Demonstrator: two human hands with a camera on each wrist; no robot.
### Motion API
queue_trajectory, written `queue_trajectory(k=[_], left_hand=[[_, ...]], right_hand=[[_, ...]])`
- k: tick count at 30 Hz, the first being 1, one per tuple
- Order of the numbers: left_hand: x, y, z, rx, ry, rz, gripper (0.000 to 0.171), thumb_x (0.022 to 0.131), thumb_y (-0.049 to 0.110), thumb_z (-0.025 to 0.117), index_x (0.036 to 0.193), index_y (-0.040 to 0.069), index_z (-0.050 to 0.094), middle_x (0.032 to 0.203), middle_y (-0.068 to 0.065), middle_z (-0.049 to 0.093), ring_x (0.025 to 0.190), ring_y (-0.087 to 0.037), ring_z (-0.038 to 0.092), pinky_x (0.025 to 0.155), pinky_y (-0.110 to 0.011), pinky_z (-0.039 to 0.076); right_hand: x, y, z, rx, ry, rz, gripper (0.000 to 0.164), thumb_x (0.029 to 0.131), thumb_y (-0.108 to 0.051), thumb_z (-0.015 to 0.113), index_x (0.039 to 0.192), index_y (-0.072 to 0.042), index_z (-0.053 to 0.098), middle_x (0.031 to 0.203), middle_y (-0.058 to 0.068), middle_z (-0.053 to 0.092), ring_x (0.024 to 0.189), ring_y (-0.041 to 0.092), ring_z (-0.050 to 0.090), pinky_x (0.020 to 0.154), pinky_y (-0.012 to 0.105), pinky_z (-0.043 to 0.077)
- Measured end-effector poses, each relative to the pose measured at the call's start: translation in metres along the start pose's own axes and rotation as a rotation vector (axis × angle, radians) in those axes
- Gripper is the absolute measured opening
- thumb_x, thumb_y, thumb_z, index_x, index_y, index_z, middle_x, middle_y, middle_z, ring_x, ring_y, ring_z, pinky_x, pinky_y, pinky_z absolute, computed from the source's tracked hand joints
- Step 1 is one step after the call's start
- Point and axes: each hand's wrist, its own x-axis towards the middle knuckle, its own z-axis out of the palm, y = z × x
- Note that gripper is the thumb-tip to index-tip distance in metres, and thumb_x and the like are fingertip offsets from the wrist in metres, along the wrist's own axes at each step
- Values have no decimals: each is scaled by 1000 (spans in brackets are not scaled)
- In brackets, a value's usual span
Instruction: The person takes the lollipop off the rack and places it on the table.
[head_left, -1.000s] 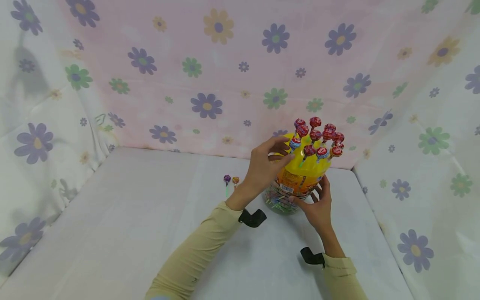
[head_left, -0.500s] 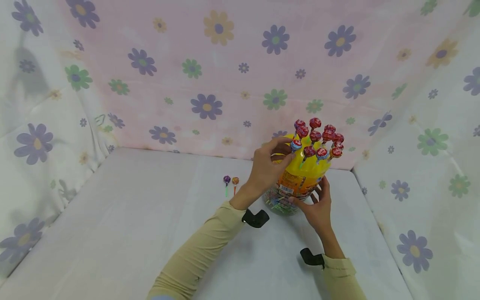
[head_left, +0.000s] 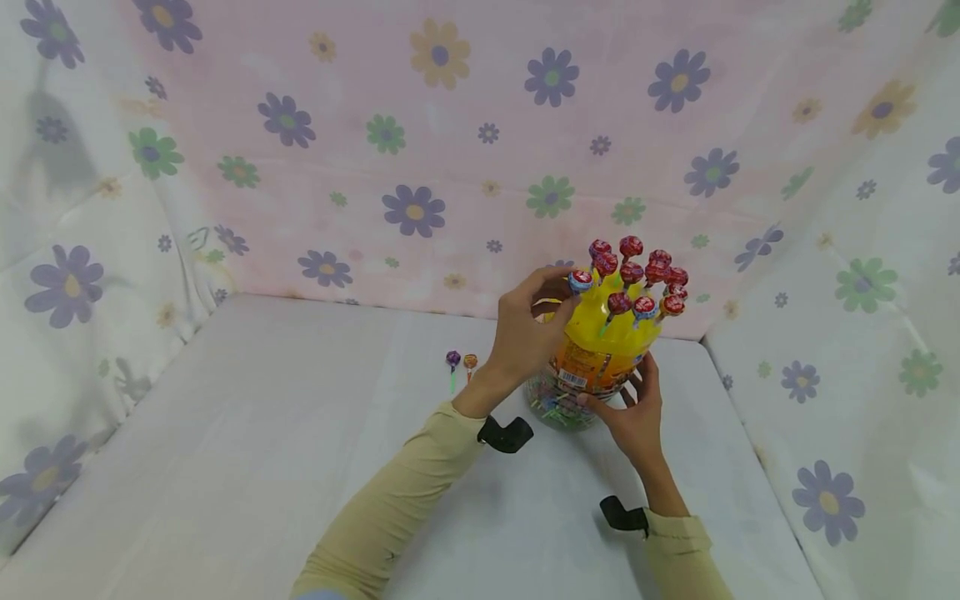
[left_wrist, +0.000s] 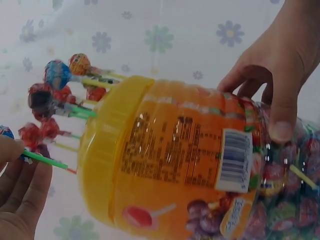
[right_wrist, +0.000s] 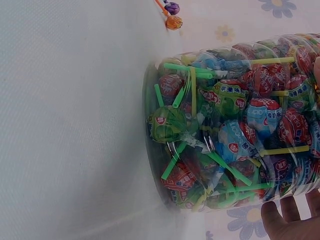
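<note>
A clear plastic jar (head_left: 588,365) full of wrapped lollipops stands on the table, with an orange label and a yellow lid (left_wrist: 107,145). Several lollipops (head_left: 631,272) stick up from the lid. My left hand (head_left: 525,333) pinches a blue-and-red wrapped lollipop (head_left: 580,282) by the lid's left edge. In the left wrist view its green stick (left_wrist: 50,162) points at the lid top; whether its tip sits in a hole I cannot tell. My right hand (head_left: 636,421) grips the jar's lower right side, thumb (left_wrist: 282,127) on the front.
Two loose lollipops, one purple (head_left: 453,358) and one orange (head_left: 470,362), lie left of the jar, behind the left forearm. The white table (head_left: 300,433) is enclosed by flower-print cloth (head_left: 465,150) at the back and sides.
My left hand first edges right, then moves back left and slightly up with the lollipop, whose head now stands farther from the others. The right hand and jar stay put.
</note>
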Motion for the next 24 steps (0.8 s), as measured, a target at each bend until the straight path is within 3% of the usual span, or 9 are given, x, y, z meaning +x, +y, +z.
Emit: queue_trajectory(k=[4,9,15,24], left_hand=[[-7,-5,-15,25,13,-27,34,96,-3,66,129,-2,61,111,-19,69,97,-28,71,86,-30,61],[-24,-21,-42,71,43,-124,33,95,0,69,127,-1,63,111,-17,71,96,-28,72,82,-30,62],[-51,-48,-79,80,78,-291,32,92,-1,72,124,-1,66,105,-21,72,92,-34,72,74,-23,61],[-92,-90,-123,257,74,-446,29,90,-3,72,119,-5,66,98,-22,73,85,-35,73,73,-30,62]], right_hand=[[5,17,-1,12,8,-3,101,83,-3,83,161,-16,20,161,11,33,145,37,37,119,59,31],[8,33,-1,16,13,-26,100,83,-7,84,160,-25,23,159,4,35,144,31,38,120,57,32],[8,37,-1,12,14,-46,100,83,-9,85,160,-28,24,158,3,36,143,32,40,119,58,33],[8,37,-2,0,9,-50,103,81,-3,85,161,-24,22,158,5,35,143,32,39,119,58,32]])
